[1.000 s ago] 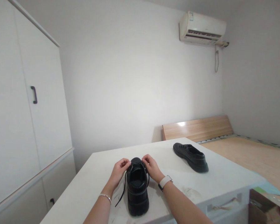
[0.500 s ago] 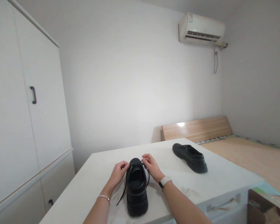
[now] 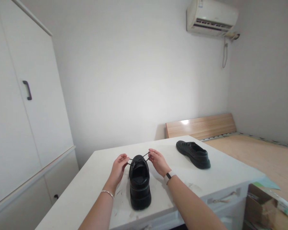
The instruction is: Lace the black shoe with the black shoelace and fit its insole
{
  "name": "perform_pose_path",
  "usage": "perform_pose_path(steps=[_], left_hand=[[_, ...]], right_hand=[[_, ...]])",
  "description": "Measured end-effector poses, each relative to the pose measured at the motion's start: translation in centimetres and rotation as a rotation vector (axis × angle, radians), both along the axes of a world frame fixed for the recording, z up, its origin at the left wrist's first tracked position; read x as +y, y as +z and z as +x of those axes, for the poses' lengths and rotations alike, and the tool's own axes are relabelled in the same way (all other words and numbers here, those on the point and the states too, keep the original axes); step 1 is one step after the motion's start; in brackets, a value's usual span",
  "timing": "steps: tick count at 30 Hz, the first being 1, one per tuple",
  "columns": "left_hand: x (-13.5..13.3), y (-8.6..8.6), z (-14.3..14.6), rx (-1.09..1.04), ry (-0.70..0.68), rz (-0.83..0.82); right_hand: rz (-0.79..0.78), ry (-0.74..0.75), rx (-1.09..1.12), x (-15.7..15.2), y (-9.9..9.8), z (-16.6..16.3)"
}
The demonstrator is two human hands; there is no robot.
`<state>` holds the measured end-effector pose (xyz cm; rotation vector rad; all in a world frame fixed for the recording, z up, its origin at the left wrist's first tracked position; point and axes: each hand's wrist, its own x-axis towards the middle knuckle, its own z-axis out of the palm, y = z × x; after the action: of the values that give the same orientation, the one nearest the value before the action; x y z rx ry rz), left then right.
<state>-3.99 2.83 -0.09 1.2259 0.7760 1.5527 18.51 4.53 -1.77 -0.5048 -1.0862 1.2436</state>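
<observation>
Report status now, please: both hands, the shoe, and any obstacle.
Left hand, right hand each pinching a lace end, pulled taut. Near shoe upright on table. Second shoe lies apart, right side.

Tall white wardrobe (image 3: 19, 127) fills the left of the frame — plain white wall (image 3: 134, 73) at centre. White wall-mounted air conditioner (image 3: 212, 17) hangs upper right, pale wooden bed frame (image 3: 201, 126) below.

A white table (image 3: 225, 179) stands in a bare white room, with a spare black shoe (image 3: 194, 154) lying on its far right part. A tall white wardrobe (image 3: 26, 121) fills the left wall. An air conditioner (image 3: 211, 17) hangs high on the right, above a wooden bed frame (image 3: 201, 126).
</observation>
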Motion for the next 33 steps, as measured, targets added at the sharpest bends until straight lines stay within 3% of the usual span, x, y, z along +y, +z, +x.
perform_pose_path(steps=[7, 14, 19, 25, 33], left_hand=[[-0.3, 0.7, -0.3, -0.171, -0.064, -0.051], [-0.3, 0.6, -0.1, -0.138, 0.0, -0.037], [0.9, -0.8, -0.3, 0.009, 0.083, -0.084], [1.8, -2.5, -1.0, 0.123, 0.086, -0.205], [1.0, -0.9, -1.0, 0.003, -0.132, -0.238]], right_hand=[[-0.03, -0.01, 0.175, -0.6, 1.6, 1.6], [-0.058, -0.066, 0.152, -1.2, 2.4, 2.1], [-0.083, -0.062, 0.011, -0.8, 2.0, 1.5], [-0.075, 0.022, -0.268, -0.9, 1.2, 0.5], [-0.032, 0.107, -0.521, -1.3, 0.9, 1.1]])
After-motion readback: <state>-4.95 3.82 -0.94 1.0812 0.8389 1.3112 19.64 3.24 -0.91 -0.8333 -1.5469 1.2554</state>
